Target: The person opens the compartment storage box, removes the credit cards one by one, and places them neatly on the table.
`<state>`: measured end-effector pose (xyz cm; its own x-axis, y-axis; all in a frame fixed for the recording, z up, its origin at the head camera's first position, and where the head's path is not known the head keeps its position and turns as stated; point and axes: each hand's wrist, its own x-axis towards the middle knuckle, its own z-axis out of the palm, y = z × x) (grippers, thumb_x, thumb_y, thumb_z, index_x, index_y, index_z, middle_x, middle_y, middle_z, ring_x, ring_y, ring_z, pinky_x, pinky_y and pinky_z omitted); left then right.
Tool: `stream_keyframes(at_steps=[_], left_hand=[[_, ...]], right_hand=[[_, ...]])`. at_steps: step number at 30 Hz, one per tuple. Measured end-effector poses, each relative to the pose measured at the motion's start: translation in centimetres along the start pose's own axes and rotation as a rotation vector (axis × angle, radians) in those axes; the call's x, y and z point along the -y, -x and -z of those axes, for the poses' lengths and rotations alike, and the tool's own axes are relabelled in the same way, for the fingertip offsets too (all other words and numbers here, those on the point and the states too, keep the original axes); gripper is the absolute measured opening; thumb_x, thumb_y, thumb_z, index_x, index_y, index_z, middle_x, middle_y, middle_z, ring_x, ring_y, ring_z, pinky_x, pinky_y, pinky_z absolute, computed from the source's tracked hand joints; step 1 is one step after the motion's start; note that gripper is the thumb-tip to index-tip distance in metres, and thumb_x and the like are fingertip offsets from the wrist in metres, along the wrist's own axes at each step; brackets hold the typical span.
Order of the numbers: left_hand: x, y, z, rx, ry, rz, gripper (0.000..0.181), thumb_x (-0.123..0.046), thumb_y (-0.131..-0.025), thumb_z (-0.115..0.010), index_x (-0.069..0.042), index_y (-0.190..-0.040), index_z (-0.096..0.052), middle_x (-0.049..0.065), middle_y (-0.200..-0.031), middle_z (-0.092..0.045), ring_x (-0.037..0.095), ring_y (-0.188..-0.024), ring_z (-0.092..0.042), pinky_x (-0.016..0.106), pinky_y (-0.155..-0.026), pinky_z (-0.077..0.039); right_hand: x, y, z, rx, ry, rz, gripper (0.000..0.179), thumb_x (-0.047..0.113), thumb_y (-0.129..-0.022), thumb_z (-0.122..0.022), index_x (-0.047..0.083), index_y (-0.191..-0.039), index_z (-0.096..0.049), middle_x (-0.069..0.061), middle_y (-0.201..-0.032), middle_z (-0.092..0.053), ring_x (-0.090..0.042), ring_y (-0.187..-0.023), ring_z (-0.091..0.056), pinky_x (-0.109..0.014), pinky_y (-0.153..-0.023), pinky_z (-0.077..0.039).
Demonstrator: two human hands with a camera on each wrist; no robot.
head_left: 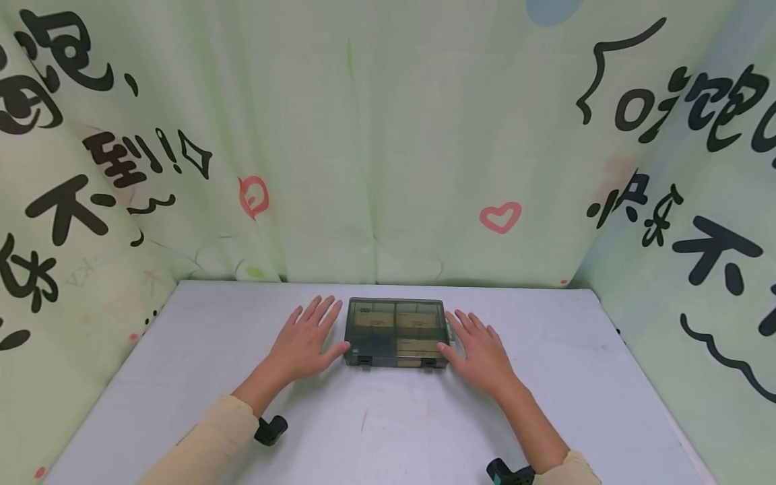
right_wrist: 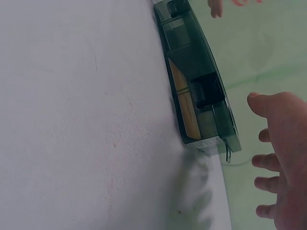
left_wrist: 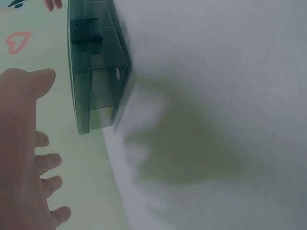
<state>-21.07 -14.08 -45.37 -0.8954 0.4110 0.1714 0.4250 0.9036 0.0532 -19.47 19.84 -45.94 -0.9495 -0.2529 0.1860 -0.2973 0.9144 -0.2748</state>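
A smoky, see-through plastic compartment case [head_left: 371,342] lies flat on the white table, its lid down. Two black latches [right_wrist: 209,89] sit along its near side, and tan pieces [head_left: 417,347] show inside some compartments. My left hand [head_left: 308,342] is at the case's left side with fingers spread, the thumb near the front left corner. On the other side my right hand [head_left: 481,350] is likewise spread, its thumb overlapping the right edge in the head view. Both wrist views show a gap between thumb and case. Neither hand holds anything.
The white table [head_left: 388,431] runs back to a pale green curtain [head_left: 376,135] with black lettering and red hearts, which also hangs at both sides. A small wire loop [right_wrist: 228,152] sticks out of the case's right end. Each wrist wears a black camera [head_left: 271,430].
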Motion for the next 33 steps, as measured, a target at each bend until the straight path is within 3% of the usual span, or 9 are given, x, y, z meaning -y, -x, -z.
stream_keyframes(at_steps=[33], left_hand=[[-1.3, -0.6, -1.8, 0.083, 0.106, 0.021, 0.083, -0.062, -0.093, -0.046, -0.011, -0.154, -0.024, 0.009, -0.159, -0.029, 0.030, -0.148, -0.025, 0.056, -0.115, -0.024]], right_hand=[[0.8, -0.1, -1.6, 0.056, -0.054, 0.009, 0.069, 0.047, -0.094, -0.056, 0.010, -0.150, -0.037, -0.020, -0.153, -0.035, -0.041, -0.141, -0.033, -0.063, -0.109, -0.028]])
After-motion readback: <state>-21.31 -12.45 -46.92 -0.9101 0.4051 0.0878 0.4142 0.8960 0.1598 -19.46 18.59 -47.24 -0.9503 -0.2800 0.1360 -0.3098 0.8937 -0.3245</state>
